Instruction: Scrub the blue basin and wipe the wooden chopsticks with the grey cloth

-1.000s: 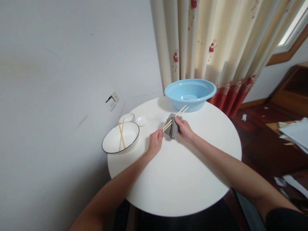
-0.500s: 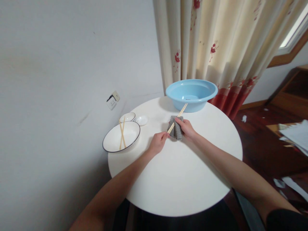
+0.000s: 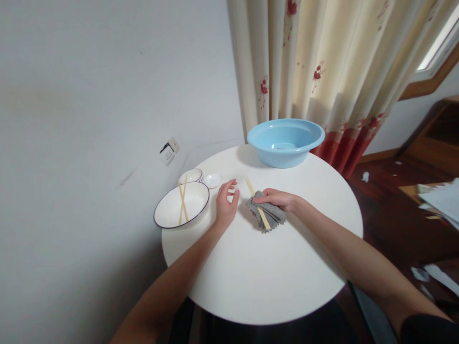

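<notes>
My right hand (image 3: 278,198) is closed on a grey cloth (image 3: 274,215) with a pair of pale wooden chopsticks (image 3: 264,217) gripped in it. The chopsticks slant over the table, their far ends poking out beyond the cloth. To the left, my left hand (image 3: 226,203) is empty, with its fingers apart and slightly curled. It is near a small white dish (image 3: 213,180) and a large white bowl (image 3: 168,210) with a dark rim. Two more chopsticks (image 3: 183,203) lean crossed in that bowl.
A round white table (image 3: 251,282) carries everything. At its back stands a light blue basin (image 3: 283,155). Behind the large bowl is a smaller bowl (image 3: 191,176). The wall with a socket (image 3: 167,155) borders the left side; a curtain (image 3: 304,62) hangs behind.
My left hand has let go of the chopsticks and moved left, opening. In my right hand the chopsticks and cloth have turned, the far ends now pointing left, and come slightly nearer.
</notes>
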### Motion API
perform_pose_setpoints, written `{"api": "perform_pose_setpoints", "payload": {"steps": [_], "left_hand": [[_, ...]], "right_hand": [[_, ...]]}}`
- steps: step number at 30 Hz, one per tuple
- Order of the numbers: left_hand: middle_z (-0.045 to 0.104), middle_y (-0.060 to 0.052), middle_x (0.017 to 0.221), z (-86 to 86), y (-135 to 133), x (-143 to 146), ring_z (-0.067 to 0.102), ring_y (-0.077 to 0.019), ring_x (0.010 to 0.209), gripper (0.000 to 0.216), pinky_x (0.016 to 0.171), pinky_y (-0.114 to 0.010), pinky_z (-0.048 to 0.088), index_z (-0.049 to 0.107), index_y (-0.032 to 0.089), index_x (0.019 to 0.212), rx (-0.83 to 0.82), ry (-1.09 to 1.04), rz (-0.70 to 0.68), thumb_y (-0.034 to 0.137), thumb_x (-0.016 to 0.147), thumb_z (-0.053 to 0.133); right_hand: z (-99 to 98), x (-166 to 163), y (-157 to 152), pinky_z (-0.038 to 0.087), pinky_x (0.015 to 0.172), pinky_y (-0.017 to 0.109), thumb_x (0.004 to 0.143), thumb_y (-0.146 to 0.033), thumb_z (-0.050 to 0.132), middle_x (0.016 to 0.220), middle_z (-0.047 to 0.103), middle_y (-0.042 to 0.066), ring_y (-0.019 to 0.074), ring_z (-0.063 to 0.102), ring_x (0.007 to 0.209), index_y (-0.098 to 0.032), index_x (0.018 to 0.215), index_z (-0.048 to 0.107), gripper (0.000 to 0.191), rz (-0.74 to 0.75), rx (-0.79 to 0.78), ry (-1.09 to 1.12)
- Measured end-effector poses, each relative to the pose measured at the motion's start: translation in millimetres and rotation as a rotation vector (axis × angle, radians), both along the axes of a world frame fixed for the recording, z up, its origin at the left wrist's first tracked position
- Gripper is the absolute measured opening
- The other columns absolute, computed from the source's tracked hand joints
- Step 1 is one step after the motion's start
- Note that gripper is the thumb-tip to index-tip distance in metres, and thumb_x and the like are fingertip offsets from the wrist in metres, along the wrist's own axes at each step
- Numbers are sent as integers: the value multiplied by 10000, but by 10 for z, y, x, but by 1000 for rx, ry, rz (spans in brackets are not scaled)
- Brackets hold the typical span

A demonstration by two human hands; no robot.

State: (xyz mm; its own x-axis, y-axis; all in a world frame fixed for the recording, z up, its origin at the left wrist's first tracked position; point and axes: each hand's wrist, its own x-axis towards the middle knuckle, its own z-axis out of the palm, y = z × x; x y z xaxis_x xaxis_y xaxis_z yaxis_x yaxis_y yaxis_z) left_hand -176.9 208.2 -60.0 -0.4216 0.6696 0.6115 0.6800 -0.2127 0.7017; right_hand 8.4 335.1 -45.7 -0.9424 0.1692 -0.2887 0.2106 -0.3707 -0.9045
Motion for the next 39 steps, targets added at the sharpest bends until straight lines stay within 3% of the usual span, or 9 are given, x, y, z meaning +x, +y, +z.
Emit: {"api": "perform_pose_setpoints", "payload": {"steps": [4,6,13,21,26,33,39], "left_hand": [[603,-115,1452,-13,-5,-17,530,-249,1371,656,1156,-488,464,588,221,1413,-25,320,-54,9,805,466],[583,-96,1492,-26,-1,-14,493,-247,1419,708,1226,-531,394,591,233,1424,-52,422,-80,-26,782,442],[656,-73,1429,-73,24,-45,500,-243,1428,375,1182,-549,452,740,245,1179,-36,509,-171,91,964,474],[782,-60,1114,-64,27,-90,693,-211,1111,269,1198,-547,399,772,257,1103,-136,412,-184,191,1002,531],[787,-88,1041,-110,25,-46,717,-218,994,254,979,-400,545,794,223,1057,-197,148,-242,282,1000,553],[762,-82,867,-135,58,47,624,-138,661,360,634,-273,504,773,145,1004,-286,-393,-250,465,895,647],[684,-45,788,-78,28,101,493,-82,576,456,531,-237,337,746,125,1070,-350,-629,-393,509,824,740]], "right_hand": [[-16,16,-17,601,604,279,682,-501,925,819,801,139,210,743,634,-93,809,778,453,84,55,-59],[-19,20,-17,590,586,262,662,-495,934,801,799,128,198,733,609,-96,813,781,454,133,57,-76],[11,44,-4,607,644,273,648,-505,933,830,806,127,198,748,651,-98,856,793,478,232,29,-70],[143,130,65,595,625,284,708,-563,883,840,804,146,228,747,677,-109,826,789,479,111,34,-61],[141,148,201,601,670,317,796,-556,817,857,803,137,235,741,719,-122,869,778,441,-94,6,16],[23,-31,355,576,866,314,939,-475,684,941,796,68,194,735,879,-185,922,720,293,-734,-82,246],[-50,-165,262,554,926,327,874,-578,741,969,788,55,204,715,983,-197,947,706,390,-804,-43,389]]}}
